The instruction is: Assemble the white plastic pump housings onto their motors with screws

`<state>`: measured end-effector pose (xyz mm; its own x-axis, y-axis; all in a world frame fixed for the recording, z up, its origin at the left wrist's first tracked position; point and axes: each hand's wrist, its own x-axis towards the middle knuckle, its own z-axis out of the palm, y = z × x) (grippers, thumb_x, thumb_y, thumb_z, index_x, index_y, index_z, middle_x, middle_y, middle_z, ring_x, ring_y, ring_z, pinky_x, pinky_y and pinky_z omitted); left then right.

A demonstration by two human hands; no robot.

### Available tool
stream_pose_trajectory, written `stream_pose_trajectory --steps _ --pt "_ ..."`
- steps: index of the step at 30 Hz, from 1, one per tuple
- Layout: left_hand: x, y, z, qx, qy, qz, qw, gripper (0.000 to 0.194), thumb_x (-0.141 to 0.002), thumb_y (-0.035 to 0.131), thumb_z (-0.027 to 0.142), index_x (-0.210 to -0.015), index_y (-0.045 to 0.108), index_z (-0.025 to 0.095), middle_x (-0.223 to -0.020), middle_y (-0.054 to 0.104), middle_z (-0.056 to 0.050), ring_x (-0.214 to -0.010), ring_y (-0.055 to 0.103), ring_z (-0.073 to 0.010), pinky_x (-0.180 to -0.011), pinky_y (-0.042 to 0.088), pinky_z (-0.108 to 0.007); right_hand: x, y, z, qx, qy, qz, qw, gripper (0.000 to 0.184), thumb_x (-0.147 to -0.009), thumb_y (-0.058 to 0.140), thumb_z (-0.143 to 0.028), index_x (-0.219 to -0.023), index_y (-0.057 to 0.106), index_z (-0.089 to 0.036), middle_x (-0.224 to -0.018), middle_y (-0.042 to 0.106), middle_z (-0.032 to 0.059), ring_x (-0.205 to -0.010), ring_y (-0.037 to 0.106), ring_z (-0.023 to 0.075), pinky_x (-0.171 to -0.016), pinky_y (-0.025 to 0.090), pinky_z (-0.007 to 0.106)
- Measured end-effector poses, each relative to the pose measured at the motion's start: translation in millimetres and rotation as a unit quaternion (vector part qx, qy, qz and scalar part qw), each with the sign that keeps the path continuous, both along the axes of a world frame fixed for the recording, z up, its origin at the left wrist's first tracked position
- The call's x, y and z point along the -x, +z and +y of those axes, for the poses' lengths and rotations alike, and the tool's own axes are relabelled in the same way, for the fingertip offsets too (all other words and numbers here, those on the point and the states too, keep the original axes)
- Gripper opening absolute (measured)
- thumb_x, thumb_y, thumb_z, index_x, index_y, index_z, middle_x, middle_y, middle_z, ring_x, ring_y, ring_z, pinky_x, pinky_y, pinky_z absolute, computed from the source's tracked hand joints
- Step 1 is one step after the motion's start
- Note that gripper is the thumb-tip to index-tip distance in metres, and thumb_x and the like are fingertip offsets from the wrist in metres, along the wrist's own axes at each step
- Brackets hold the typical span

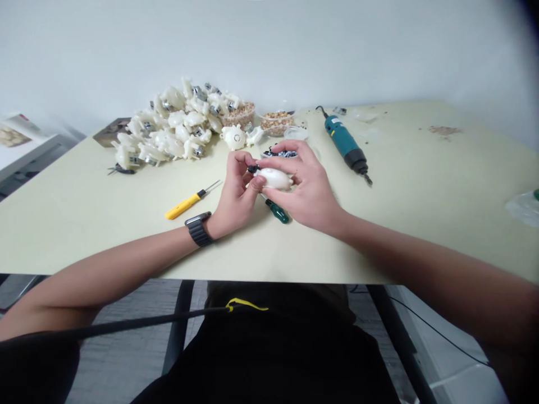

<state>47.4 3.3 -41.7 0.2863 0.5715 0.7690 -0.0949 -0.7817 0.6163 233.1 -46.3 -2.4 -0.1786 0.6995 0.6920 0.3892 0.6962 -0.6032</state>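
Both hands meet above the table around a glossy white plastic body (pixel 275 179), rounded like a small toy animal. My right hand (pixel 311 188) grips it from the right, fingers over the top and thumb below. My left hand (pixel 242 188) is closed at its left end, thumb pressed on the body. A small black piece (pixel 253 168) shows at the left fingertips; whether it is fixed to the body I cannot tell. Just below the hands lies a green-handled screwdriver (pixel 278 212), its shaft partly hidden. A yellow-handled screwdriver (pixel 185 205) lies left of my left hand.
Many similar white plastic bodies (pixel 168 134) are heaped at the back left, with pliers (pixel 122 169) beside them. Tubs of small brown pieces (pixel 275 122) and a dish of dark parts (pixel 282 152) stand behind the hands. A teal power screwdriver (pixel 345 143) lies right.
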Motion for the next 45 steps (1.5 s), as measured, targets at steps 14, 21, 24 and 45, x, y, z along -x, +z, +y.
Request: stream_pose_trajectory --steps 14,21,24,45 --pt "-1.5 1.2 -5.2 0.023 -0.026 0.0 0.999 0.034 -0.105 0.064 0.054 -0.121 0.043 0.032 -0.116 0.047 -0.002 -0.084 0.058 -0.0103 -0.064 0.059 -0.02 0.0 -0.8 0.2 0.016 0.018 0.025 0.999 0.039 -0.088 0.08 -0.017 -0.123 0.082 -0.033 -0.138 0.059 0.0068 -0.134 0.064 0.0294 -0.11 0.064 0.05" --pt "-0.6 3.3 -1.1 -0.013 0.004 -0.001 1.0 0.032 -0.105 0.066 0.053 -0.12 0.047 0.031 -0.113 0.047 -0.002 -0.084 0.056 -0.011 -0.067 0.057 -0.021 0.3 -1.2 0.1 0.013 0.02 0.025 0.999 0.04 -0.087 0.08 -0.016 -0.125 0.081 -0.03 -0.136 0.059 0.0073 -0.131 0.065 0.029 -0.109 0.064 0.049" --pt "1.3 3.8 0.6 -0.029 0.005 0.003 1.0 0.029 -0.106 0.065 0.05 -0.119 0.049 0.031 -0.111 0.047 -0.002 -0.083 0.054 -0.0111 -0.065 0.056 -0.02 -2.5 -0.8 1.4 0.014 0.019 0.001 1.0 0.041 -0.089 0.08 -0.019 -0.127 0.079 -0.031 -0.139 0.058 0.0077 -0.135 0.062 0.0301 -0.104 0.066 0.048" --pt "70.6 69.1 41.1 0.334 -0.129 0.015 0.934 0.038 -0.09 0.086 0.032 -0.11 0.055 0.028 -0.088 0.068 0.005 -0.072 0.071 -0.0139 -0.066 0.07 -0.032 -23.5 27.2 -0.5 0.231 -0.075 -0.363 0.9 0.022 -0.112 0.039 -0.032 -0.092 0.044 -0.023 -0.083 0.063 0.0079 -0.07 0.055 0.0212 -0.063 0.031 0.035"
